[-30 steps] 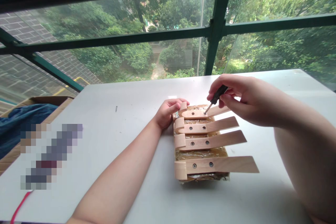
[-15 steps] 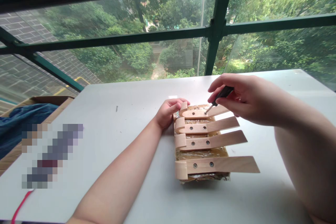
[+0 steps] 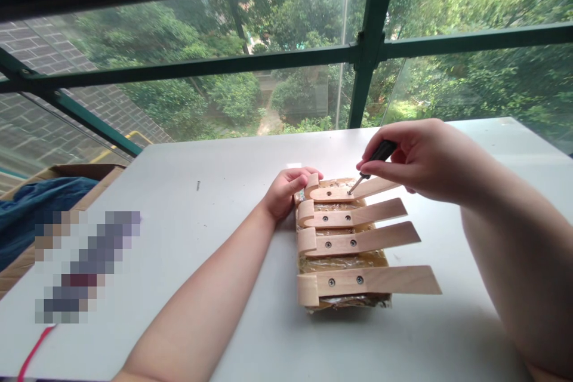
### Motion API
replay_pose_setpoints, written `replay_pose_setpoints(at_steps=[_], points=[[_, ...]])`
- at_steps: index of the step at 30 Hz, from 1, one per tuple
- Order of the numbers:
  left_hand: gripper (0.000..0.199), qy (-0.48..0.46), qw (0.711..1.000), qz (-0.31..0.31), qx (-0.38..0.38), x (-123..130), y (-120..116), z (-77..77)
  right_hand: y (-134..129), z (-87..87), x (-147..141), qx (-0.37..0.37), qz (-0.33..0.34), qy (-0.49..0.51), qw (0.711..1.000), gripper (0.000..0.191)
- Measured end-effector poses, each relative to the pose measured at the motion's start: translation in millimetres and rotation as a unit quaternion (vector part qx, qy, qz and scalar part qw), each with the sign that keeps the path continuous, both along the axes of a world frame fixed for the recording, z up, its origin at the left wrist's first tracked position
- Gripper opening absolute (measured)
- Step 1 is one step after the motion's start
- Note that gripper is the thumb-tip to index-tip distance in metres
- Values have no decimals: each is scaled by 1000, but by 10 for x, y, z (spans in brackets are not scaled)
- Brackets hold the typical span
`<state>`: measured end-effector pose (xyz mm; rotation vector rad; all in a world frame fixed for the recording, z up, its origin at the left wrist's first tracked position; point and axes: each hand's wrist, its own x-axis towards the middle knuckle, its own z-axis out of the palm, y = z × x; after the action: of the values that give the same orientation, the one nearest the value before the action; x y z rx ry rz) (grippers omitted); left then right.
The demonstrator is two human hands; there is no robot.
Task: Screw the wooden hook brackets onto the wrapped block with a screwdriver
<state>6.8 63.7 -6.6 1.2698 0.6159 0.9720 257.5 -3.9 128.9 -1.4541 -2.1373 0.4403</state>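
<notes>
My right hand (image 3: 414, 158) is closed around the black handle of a screwdriver (image 3: 378, 156). The tilted shaft meets a screw in the farthest wooden hook piece (image 3: 338, 193). Several such pale wooden pieces, curled at the left end and flat at the right, lie across a block wrapped in clear brown tape (image 3: 353, 261). Two screws show in each piece. My left hand (image 3: 290, 188) grips the far left corner of the block, its thumb beside the curled end of the farthest piece; some fingers are hidden behind it.
The block rests on a white table (image 3: 233, 185). A small loose screw (image 3: 198, 185) lies left of my left hand. Farther left are a blurred-out object (image 3: 89, 268) with a red cord (image 3: 34, 349) and a cardboard box (image 3: 114, 176) holding blue cloth. Green-framed windows (image 3: 224, 65) stand behind.
My right hand has turned a little and its fingers have shifted on the screwdriver handle; the tip stays at the same screw. My left hand and the block hold their places.
</notes>
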Motion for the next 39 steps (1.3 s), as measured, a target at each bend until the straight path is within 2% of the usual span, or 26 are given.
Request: replay_pose_setpoints(at_steps=[12,21,29,34,39], points=[[43,5,1000,-6,5,-15,18,-15,-18,-14,8,27,14,-37,999,22],[45,1,1000,-11,4,-11,14,-22,8,-88,1,14,3,-2,1000,19],[42,-19,1000,-7,2,23,-23,6,12,-98,-34,28,93,16,995,6],[41,-22,999,-19,14,22,-12,2,-17,-75,44,0,179,25,984,27],[43,-23,1000,-14,11,28,-2,-5,27,-123,93,-29,135,44,989,26]])
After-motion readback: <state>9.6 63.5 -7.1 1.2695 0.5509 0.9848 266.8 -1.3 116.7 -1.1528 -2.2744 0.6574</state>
